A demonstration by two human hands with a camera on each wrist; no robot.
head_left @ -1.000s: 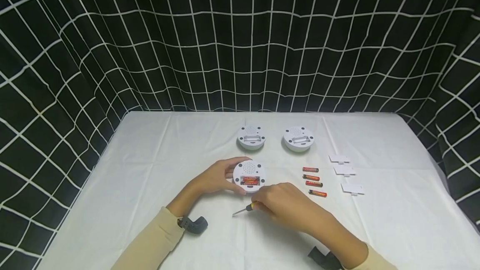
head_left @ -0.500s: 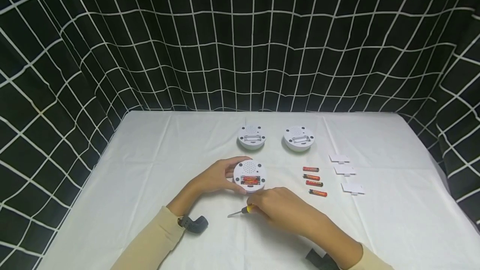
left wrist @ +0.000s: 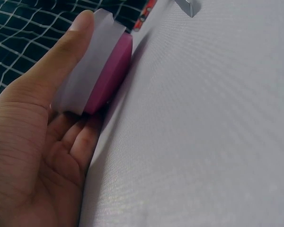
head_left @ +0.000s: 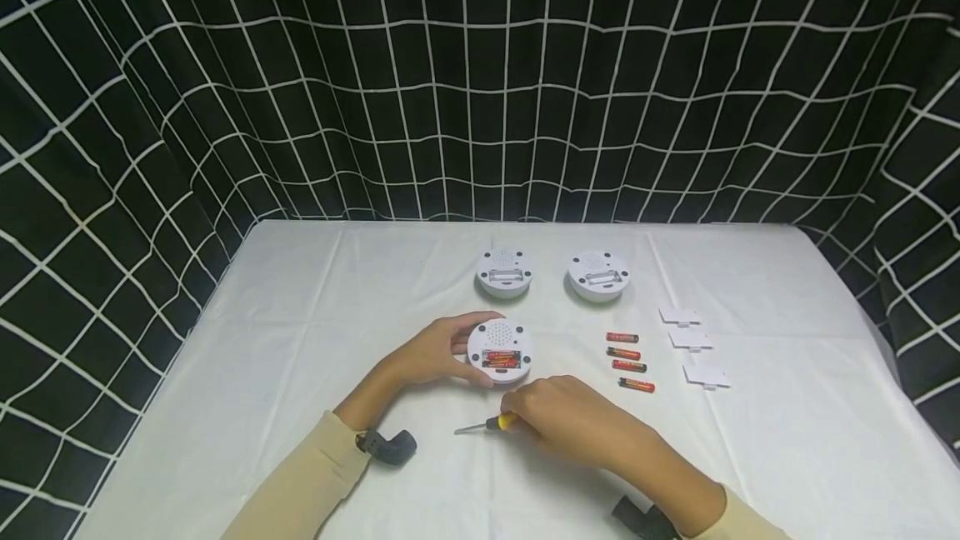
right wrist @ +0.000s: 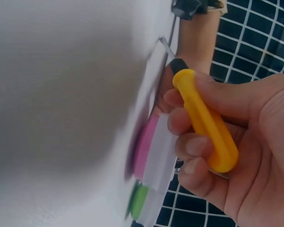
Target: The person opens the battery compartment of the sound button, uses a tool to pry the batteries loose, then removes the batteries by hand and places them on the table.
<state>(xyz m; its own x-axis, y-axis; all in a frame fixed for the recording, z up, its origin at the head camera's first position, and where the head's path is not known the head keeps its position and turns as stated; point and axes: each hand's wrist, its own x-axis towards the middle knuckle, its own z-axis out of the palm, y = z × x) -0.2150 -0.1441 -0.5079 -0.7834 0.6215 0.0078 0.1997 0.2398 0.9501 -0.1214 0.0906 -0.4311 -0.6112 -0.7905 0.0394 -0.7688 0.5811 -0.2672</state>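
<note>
My left hand [head_left: 437,353] grips a round white device [head_left: 499,334] by its left side, thumb in front and fingers behind. Red batteries [head_left: 501,359] fill the uncovered compartment on its upturned face. The left wrist view shows a pink part [left wrist: 110,75] under the white body [left wrist: 85,71], low over the cloth. Just below the device, my right hand [head_left: 566,419] holds a screwdriver [head_left: 491,422] whose metal tip points left. Its yellow handle [right wrist: 206,120] lies between thumb and curled fingers in the right wrist view.
Two more round white devices [head_left: 504,273] [head_left: 597,277] stand farther back, their battery compartments bare. Several loose red batteries [head_left: 630,366] lie in a column to the right. Beyond them are three white covers [head_left: 690,341]. A black netted curtain [head_left: 510,82] rises behind the white-covered table [head_left: 300,290].
My right hand has drawn slightly toward me and the screwdriver has turned, its tip shifting left and its shaft lying flatter. The left hand and the device stay in place.
</note>
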